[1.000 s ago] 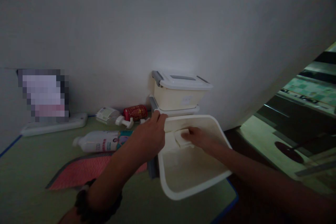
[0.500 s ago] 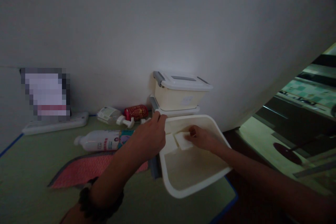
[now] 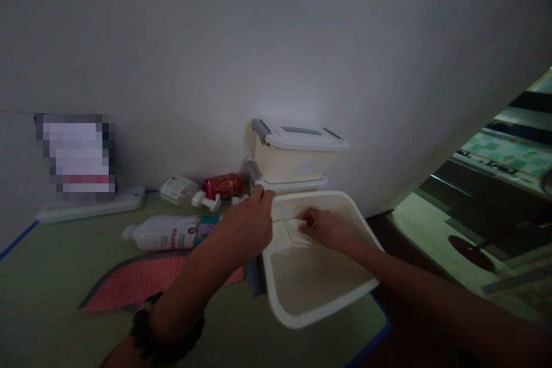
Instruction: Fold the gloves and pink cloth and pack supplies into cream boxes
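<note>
At the right end of the surface point(image 3: 241, 333), clasping the left rim of the tub point(image 3: 297, 321) with the left hand point(image 3: 253, 221) and pinching a white cloth point(image 3: 294, 230) inside it with the right hand point(image 3: 328, 231). Facing a lidded box point(image 3: 297, 162) on the far side, with a bottle point(image 3: 166, 233) to the left.

White bin point(image 3: 313, 290), open at 6 o'clock. Obstructions: lidded box point(image 3: 293, 162), 12; left hand point(image 3: 252, 221) at rim, 10; right forearm point(image 3: 382, 264), 3.
</note>
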The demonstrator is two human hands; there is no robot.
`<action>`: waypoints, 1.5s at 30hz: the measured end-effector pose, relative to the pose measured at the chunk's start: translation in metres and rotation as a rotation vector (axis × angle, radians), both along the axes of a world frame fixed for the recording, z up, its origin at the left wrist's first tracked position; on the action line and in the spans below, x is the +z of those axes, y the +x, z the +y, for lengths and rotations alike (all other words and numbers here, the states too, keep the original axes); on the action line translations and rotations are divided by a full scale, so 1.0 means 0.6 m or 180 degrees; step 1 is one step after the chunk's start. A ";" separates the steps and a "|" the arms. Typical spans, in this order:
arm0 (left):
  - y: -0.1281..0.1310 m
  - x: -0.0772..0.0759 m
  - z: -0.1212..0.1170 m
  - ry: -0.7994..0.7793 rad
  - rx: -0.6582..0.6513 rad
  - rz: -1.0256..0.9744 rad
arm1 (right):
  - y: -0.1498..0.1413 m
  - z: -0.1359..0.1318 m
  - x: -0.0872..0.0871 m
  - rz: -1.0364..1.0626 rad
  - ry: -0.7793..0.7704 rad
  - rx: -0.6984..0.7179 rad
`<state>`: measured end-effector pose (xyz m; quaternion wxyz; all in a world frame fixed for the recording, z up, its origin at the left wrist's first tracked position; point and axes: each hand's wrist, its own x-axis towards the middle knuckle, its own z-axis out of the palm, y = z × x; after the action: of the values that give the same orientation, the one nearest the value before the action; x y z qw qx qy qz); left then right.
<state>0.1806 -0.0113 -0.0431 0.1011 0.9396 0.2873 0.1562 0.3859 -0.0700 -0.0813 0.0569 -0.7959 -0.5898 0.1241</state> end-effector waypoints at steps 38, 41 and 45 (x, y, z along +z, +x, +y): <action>0.000 -0.038 0.045 -0.0407 0.0123 -0.0526 | -0.069 -0.019 0.088 -0.0169 0.0463 0.1240; 0.001 -0.042 0.049 -0.0478 0.0101 -0.0681 | -0.074 -0.024 0.078 0.0072 0.0574 0.1124; 0.000 -0.047 0.053 -0.0492 0.0060 -0.0819 | -0.054 -0.022 0.044 0.0058 -0.0122 0.0913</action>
<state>0.1808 0.0202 -0.0714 0.2076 0.8985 0.2920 0.2537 0.3535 -0.0833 -0.0550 0.0287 -0.7032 -0.6945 0.1495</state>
